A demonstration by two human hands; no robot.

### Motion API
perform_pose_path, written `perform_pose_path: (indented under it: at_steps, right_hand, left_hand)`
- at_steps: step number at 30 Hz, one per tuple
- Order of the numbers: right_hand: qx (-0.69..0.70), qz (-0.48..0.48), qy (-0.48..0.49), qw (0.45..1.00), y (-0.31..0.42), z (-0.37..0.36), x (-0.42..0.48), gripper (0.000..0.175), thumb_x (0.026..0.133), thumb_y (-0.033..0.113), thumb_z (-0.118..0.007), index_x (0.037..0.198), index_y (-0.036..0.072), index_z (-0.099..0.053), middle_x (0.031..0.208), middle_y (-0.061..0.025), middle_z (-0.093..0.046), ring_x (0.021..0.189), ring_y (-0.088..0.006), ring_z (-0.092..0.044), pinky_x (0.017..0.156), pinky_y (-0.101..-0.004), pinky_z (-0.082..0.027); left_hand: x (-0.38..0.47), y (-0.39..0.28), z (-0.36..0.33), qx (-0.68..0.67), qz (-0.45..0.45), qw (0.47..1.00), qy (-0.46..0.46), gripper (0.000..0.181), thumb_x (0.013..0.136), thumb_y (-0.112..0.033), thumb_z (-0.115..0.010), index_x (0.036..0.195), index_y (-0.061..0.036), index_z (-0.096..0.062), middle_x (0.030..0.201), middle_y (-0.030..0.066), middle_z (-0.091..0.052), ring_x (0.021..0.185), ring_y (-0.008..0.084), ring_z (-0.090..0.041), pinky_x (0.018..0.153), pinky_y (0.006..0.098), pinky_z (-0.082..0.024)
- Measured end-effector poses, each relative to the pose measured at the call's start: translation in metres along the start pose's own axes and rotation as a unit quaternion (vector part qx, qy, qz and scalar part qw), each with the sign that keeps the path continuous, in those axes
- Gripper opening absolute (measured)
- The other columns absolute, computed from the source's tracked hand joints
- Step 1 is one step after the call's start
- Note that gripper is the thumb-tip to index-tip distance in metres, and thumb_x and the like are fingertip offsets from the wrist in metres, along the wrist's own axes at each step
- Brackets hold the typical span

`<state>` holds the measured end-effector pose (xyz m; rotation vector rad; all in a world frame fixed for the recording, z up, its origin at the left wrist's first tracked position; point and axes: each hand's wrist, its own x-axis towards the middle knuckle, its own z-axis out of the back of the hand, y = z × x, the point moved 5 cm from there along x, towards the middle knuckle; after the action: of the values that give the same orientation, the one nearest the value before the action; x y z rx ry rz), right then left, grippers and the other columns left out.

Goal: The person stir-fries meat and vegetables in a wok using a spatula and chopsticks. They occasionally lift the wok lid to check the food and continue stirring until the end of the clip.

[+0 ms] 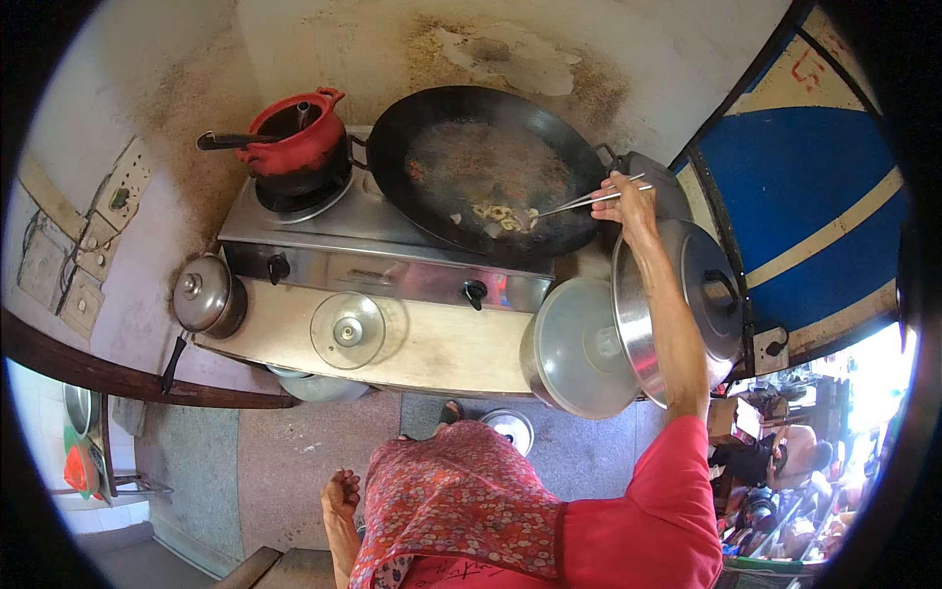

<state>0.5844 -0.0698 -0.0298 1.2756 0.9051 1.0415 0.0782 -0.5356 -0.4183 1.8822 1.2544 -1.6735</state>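
My right hand (pixel 624 200) holds a pair of metal chopsticks (pixel 592 200) over the right side of a large black wok (pixel 478 162). The chopstick tips touch pale pieces of food (pixel 504 219) at the wok's near side. Reddish bits lie in the wok too, under a haze of steam or smoke. The wok sits on the right of a steel two-burner gas stove (pixel 309 232). My left hand (pixel 341 492) hangs low at my left side, away from the stove, fingers curled; nothing shows in it.
On the left burner stands a red clay pot (pixel 298 151) with a ladle handle. A glass lid (pixel 347 330) lies on the counter (pixel 456 346), a small saucepan (pixel 202 294) at its left. Large lidded pots (pixel 585 353) stand at the right. A person (pixel 798 456) sits far off at right.
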Motion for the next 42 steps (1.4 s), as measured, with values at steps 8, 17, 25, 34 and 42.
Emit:
perform_pose_path:
  at_steps: [8,17,25,34,42]
  right_hand:
    - [-0.122,0.17,0.002,0.978,0.052,-0.009,-0.033,0.035,0.093,0.029,-0.054,0.091,-0.004,-0.062,0.069,-0.011,-0.063,0.048,-0.0128,-0.058,0.043,-0.0236,-0.049]
    - [-0.051,0.095,0.149,0.983,0.007,-0.054,-0.015,0.039,0.094,0.031,-0.052,0.094,-0.007,-0.06,0.071,-0.0131,-0.063,0.049,-0.015,-0.058,0.045,-0.0268,-0.052]
    - [0.092,-0.058,0.097,0.989,-0.034,-0.04,0.014,0.028,0.089,0.022,-0.054,0.088,-0.006,-0.058,0.073,-0.0207,-0.063,0.055,-0.0256,-0.062,0.048,-0.0348,-0.055]
    - [0.164,-0.135,0.121,0.97,-0.049,-0.019,0.019,0.026,0.087,0.023,-0.056,0.089,-0.003,-0.06,0.078,-0.0161,-0.064,0.06,-0.0206,-0.061,0.055,-0.0338,-0.055]
    - [0.193,-0.129,0.094,0.968,-0.032,0.003,0.013,0.024,0.087,0.022,-0.057,0.087,-0.002,-0.061,0.078,-0.0155,-0.064,0.06,-0.0197,-0.06,0.056,-0.0321,-0.054]
  left_hand:
    - [-0.007,0.006,-0.003,0.024,0.005,0.998,-0.064,0.022,0.093,-0.025,-0.049,0.087,-0.0055,-0.056,0.069,0.0074,-0.061,0.049,0.0136,-0.051,0.038,0.0216,-0.034]
    - [-0.011,-0.003,-0.028,0.026,-0.018,0.999,-0.042,0.021,0.093,-0.025,-0.051,0.088,-0.0057,-0.057,0.07,0.0076,-0.062,0.051,0.0135,-0.052,0.038,0.0219,-0.034]
    - [-0.003,0.019,-0.022,-0.015,-0.002,1.0,-0.022,0.02,0.092,-0.023,-0.051,0.087,-0.0052,-0.057,0.067,0.0079,-0.062,0.05,0.0135,-0.052,0.037,0.0205,-0.032]
    - [0.005,0.025,-0.035,-0.024,-0.027,0.998,-0.046,0.023,0.093,-0.025,-0.048,0.085,-0.0056,-0.056,0.066,0.0076,-0.061,0.05,0.0141,-0.052,0.037,0.0215,-0.032]
    - [0.001,0.022,-0.038,0.015,-0.007,0.999,-0.028,0.022,0.093,-0.024,-0.049,0.086,-0.0052,-0.056,0.067,0.0091,-0.062,0.048,0.015,-0.051,0.037,0.0223,-0.033]
